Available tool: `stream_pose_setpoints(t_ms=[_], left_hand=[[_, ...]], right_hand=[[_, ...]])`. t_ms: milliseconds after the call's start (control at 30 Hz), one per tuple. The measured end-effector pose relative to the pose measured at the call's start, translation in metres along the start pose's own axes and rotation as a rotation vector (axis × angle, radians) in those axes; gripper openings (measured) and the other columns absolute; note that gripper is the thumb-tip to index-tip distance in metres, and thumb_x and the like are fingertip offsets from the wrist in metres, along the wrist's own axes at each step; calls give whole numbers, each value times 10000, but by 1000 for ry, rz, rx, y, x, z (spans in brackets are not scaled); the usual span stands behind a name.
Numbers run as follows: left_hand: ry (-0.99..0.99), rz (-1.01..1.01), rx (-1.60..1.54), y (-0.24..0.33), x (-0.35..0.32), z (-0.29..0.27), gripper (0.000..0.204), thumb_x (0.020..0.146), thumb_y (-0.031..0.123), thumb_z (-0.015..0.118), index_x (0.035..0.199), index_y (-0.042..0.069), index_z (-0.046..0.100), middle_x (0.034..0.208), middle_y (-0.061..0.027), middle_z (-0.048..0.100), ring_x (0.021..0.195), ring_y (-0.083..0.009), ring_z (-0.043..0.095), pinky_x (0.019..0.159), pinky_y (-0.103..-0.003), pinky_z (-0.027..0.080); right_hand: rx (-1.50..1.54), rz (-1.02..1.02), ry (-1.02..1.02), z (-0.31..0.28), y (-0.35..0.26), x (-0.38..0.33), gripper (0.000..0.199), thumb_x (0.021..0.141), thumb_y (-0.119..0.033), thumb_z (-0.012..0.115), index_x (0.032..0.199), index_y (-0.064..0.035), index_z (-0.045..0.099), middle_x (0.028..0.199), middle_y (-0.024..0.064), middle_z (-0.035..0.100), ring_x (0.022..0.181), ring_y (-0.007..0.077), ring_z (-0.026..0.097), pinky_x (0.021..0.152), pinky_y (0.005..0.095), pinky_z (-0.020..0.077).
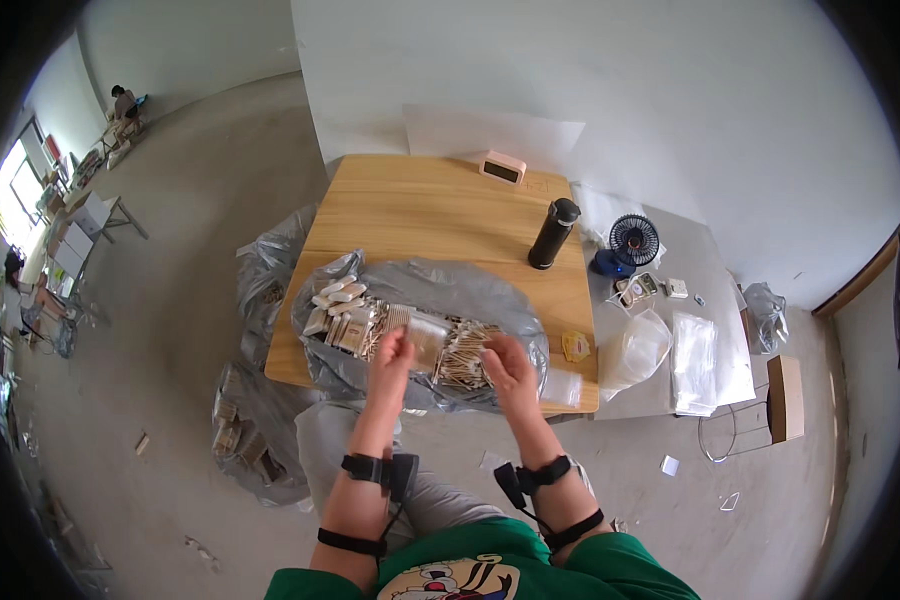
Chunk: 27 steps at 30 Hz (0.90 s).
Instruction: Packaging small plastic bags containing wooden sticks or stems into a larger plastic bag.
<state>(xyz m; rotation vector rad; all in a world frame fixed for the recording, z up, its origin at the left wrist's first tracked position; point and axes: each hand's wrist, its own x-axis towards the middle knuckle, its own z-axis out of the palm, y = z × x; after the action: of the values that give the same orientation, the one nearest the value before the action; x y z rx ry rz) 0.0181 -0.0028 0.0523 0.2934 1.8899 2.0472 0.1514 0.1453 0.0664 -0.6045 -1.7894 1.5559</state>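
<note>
On the wooden desk [420, 205] a grey plastic sheet [440, 285] carries small white packets [335, 295] at its left and a heap of thin wooden sticks [465, 350]. The left hand [392, 355] has its fingers closed on a small clear bag [428, 338] above the heap. The right hand [508, 368] rests on the sticks, fingers curled; whether they grip anything cannot be told. Further right stands a black bottle [554, 232].
</note>
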Motion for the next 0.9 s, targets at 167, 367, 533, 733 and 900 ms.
stream_pose_setpoints(t_ms=[167,367,533,733,900], left_hand=[[-252,9,-60,-5,-33,-3,214,904,64,528,1115,29,536,910,1,586,819,-66,522,739,-207,410],[-121,255,469,-2,-50,0,141,906,113,544,974,-7,576,814,-74,624,724,-130,591,642,-269,463],[-302,-37,187,4,-58,10,278,941,268,519,866,8,584,729,-35,614,608,-93,549,562,-235,448],[-290,-301,-192,5,-58,5,208,924,213,527,862,33,610,733,-14,610,626,-79,550,580,-227,454],[-221,-288,-239,-7,-58,4,160,900,166,550,841,29,608,727,-13,605,630,-82,544,575,-230,439]], right_hand=[[210,258,-257,41,6,-4,174,913,-153,572,986,4,596,845,-33,567,750,44,506,640,212,432],[-422,-123,-101,33,-9,-18,78,815,-54,634,880,-13,644,805,49,607,689,167,574,615,260,452],[-451,-396,-146,36,-17,-33,178,740,4,651,912,-42,665,829,89,599,775,262,610,667,331,496],[-482,-508,-174,31,-26,-44,233,719,25,651,945,-32,661,897,100,598,787,282,604,678,338,498],[-543,-611,-181,32,-42,-44,225,708,32,654,929,-9,652,879,103,602,782,277,599,665,334,495]])
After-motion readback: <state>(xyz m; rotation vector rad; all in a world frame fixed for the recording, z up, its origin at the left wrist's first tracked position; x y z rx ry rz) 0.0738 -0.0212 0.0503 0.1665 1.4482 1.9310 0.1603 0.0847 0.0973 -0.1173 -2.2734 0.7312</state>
